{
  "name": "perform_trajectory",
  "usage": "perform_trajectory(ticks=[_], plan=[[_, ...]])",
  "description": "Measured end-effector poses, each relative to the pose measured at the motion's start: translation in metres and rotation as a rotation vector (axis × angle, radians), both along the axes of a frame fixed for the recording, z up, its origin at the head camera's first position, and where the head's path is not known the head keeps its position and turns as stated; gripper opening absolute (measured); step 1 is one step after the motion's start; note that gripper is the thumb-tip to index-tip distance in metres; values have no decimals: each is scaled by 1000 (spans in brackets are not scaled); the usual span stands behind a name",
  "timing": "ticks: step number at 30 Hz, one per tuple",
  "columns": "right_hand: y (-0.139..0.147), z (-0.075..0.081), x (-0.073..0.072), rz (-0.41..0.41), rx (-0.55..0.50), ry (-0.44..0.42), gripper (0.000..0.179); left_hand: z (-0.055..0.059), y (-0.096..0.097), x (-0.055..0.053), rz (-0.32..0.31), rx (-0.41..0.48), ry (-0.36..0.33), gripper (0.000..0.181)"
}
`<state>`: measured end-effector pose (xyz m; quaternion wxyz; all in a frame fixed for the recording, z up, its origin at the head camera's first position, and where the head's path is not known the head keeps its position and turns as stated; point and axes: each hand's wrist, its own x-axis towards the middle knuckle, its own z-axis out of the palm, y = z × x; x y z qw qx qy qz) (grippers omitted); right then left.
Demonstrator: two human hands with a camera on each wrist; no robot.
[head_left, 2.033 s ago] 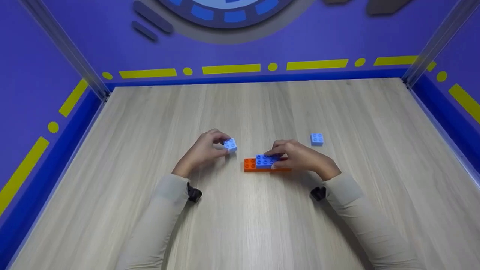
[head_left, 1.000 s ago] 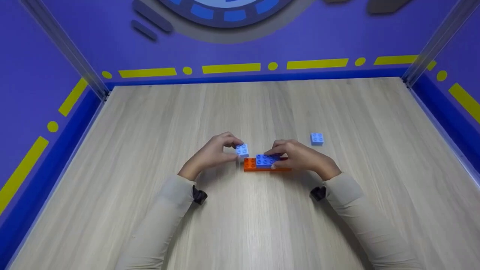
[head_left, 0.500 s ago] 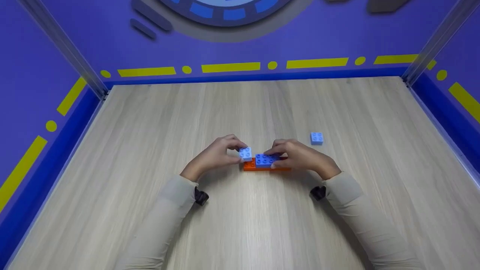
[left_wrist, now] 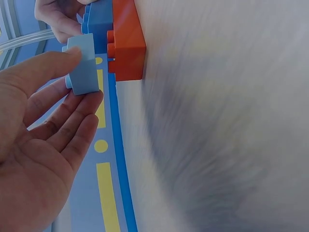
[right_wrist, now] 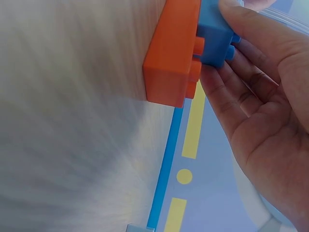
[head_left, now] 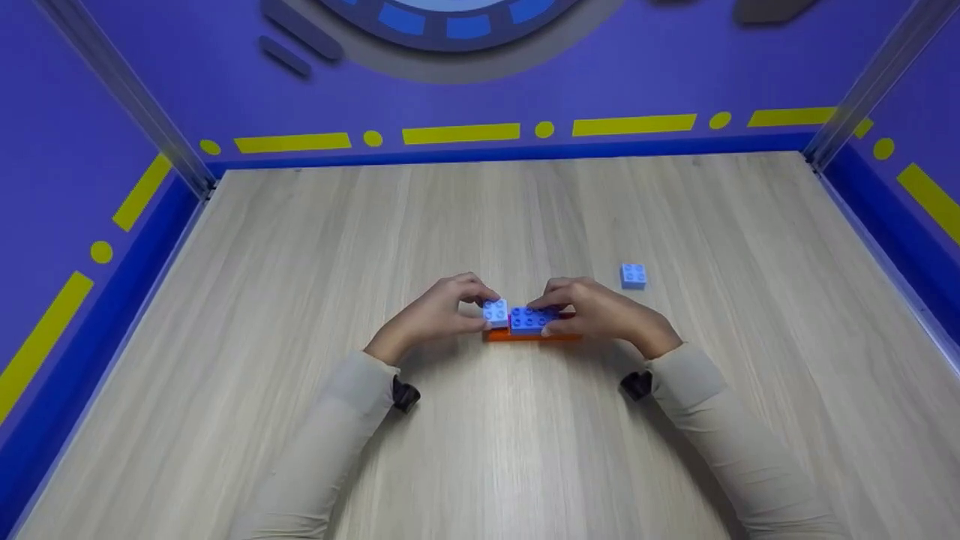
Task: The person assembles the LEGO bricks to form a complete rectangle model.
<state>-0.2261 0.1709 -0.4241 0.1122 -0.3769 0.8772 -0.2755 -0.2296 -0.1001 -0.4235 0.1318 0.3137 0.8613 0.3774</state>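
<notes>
My left hand (head_left: 442, 311) pinches a light blue square toy brick (left_wrist: 83, 65) between thumb and fingers. In the left wrist view a gap shows between this brick and the studs of the long orange brick (left_wrist: 129, 46), so it hovers just over the orange brick's left end. My right hand (head_left: 596, 311) grips a darker blue brick (head_left: 528, 320), which sits on the middle of the orange brick. Bare orange studs show at the right end in the right wrist view. The orange brick lies on the wooden table.
A second light blue square brick (head_left: 633, 276) lies on the table (head_left: 480, 442) beyond my right hand. Purple-blue panels (head_left: 465, 105) with yellow marks stand behind the table and along both sides.
My left hand has carried the light blue brick rightward and nearer, from beside the orange brick to over its left end. My right hand has stayed on the darker blue brick.
</notes>
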Motion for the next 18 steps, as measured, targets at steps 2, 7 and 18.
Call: perform_trajectory(ticks=[2, 7, 18], plan=[[-1, 0, 0, -3, -2, -2, 35, -1, 0, 0, -8, 5, -3, 32], [-1, 0, 1, -11, -2, -7, 36, -2, 0, 0, -23, 3, -7, 32], [-1, -1, 0, -8, -4, -3, 36, -5, 2, 1, -29, -16, -12, 31]])
